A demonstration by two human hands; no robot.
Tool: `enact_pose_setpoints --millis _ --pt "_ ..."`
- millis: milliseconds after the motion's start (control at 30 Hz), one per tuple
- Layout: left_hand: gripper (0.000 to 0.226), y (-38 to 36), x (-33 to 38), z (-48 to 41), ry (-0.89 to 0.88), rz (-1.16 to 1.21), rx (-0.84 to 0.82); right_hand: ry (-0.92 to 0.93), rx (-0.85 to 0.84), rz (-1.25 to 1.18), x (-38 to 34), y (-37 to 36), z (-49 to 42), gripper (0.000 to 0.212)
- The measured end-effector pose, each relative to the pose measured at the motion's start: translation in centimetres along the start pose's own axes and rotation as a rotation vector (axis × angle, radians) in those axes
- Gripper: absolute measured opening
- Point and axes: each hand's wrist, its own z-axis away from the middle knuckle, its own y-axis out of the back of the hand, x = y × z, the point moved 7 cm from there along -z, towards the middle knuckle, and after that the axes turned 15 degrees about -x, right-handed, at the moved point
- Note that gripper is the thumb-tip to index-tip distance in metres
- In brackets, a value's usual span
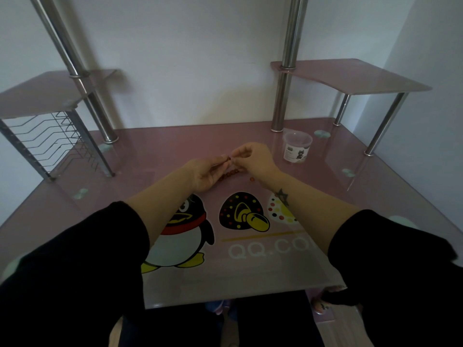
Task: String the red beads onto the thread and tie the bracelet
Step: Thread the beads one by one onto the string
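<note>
Here my left hand (208, 174) pinches one red bead (228, 159), my right hand (253, 159) the beaded strand (229, 174); one loose bead (252, 179), one tub (297, 149).

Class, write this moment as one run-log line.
stage: stringing | left hand: pinches bead strand top | right hand: pinches same end | loose red bead: on desk | plastic tub: desk, right

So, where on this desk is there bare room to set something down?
Bare: the left of the desk, between the wire rack and the penguin print, and its right, in front of the plastic tub. The raised right shelf is bare. Crowded: the middle, where left hand and right hand pinch the bead strand, with a loose bead beside.
</note>
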Motion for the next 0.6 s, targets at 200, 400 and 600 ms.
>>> enact_pose_setpoints --millis 200,400,600 --pt "0.010 -0.3 0.1 0.2 0.004 0.014 -0.022 -0.023 -0.068 0.090 0.1 -0.3 -0.1 0.013" --pt "0.007 0.1 0.5 0.4 -0.020 -0.028 0.003 -0.008 0.000 0.197 -0.3 0.6 0.2 0.014" --pt "0.008 0.2 0.5 0.5 -0.006 -0.059 0.011 -0.020 0.032 0.173 -0.2 0.7 0.1 0.017"
